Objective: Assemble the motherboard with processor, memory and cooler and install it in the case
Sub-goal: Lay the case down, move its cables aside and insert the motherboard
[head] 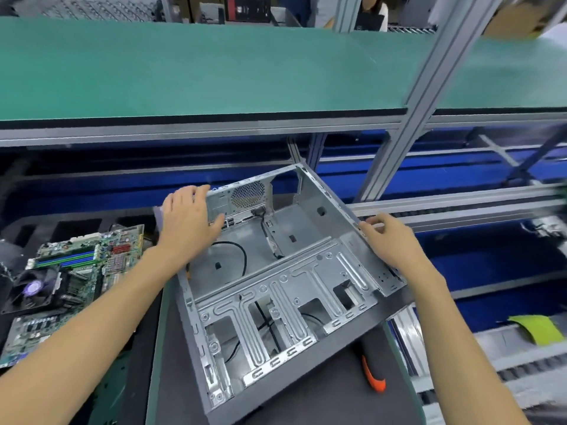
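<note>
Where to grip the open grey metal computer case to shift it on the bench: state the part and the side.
Grip the open grey metal computer case by its raised side walls, one hand per side, coming from above. It lies open side up, so the thin wall edges are exposed. The left hand already grips the rear panel wall and the right hand pinches the right rim.

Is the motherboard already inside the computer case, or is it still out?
Still out. The motherboard lies left of the case, whose floor shows only bare metal and cables.
</note>
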Demonstrator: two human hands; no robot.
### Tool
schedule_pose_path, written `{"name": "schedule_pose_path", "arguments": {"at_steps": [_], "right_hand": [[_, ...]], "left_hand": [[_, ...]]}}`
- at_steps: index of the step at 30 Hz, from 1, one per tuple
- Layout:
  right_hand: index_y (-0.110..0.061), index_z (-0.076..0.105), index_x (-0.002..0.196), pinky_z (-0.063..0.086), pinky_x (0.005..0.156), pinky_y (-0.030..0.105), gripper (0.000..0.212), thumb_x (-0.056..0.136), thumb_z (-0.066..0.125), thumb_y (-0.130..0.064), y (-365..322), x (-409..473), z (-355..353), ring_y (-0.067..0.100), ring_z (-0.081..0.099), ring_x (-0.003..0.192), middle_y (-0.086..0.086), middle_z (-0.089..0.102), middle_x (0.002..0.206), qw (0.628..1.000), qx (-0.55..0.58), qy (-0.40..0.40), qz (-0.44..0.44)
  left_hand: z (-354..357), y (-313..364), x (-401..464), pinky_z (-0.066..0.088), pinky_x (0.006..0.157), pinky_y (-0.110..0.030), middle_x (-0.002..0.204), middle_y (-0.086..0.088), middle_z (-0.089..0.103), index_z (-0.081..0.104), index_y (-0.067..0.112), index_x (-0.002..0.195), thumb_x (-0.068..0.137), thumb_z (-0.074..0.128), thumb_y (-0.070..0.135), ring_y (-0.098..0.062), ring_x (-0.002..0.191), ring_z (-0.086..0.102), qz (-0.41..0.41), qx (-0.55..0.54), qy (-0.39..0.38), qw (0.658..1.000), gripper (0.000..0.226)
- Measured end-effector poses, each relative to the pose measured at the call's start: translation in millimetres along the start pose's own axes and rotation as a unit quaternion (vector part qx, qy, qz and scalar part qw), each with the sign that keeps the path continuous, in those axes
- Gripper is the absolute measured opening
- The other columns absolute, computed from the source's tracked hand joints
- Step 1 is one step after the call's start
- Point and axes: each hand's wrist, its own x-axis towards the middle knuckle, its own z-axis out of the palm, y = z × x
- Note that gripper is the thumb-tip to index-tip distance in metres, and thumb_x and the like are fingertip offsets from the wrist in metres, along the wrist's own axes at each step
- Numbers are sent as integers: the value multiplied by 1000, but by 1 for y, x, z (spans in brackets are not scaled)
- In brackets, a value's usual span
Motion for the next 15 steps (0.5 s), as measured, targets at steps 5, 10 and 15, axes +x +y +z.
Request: {"name": "schedule_pose_path", "arguments": {"at_steps": [5,10,15], "right_hand": [[-12,47,144,41,106,48,55,96,63,-33,2,-56,34,29,44,132,12,50,143,975,29,220,-16],[-7,14,160,18,122,57,99,87,76,-35,-1,-112,76,38,11,151,23,12,163,942,78,312,96],[-25,-18,159,28,116,57,121,87,78,-33,-5,-137,99,41,16,150,19,-7,167,922,238,232,196]], "left_hand": [[17,6,22,26,113,-53,139,-17,48,32,6,150,94,57,44,-34,132,40,25,7,-25,999,72],[31,0,30,27,109,-52,141,-16,48,30,7,151,97,51,45,-34,130,43,8,14,-55,998,70],[36,-7,32,28,107,-49,136,-14,51,37,11,147,96,53,34,-33,125,45,25,12,-48,998,59]]}}
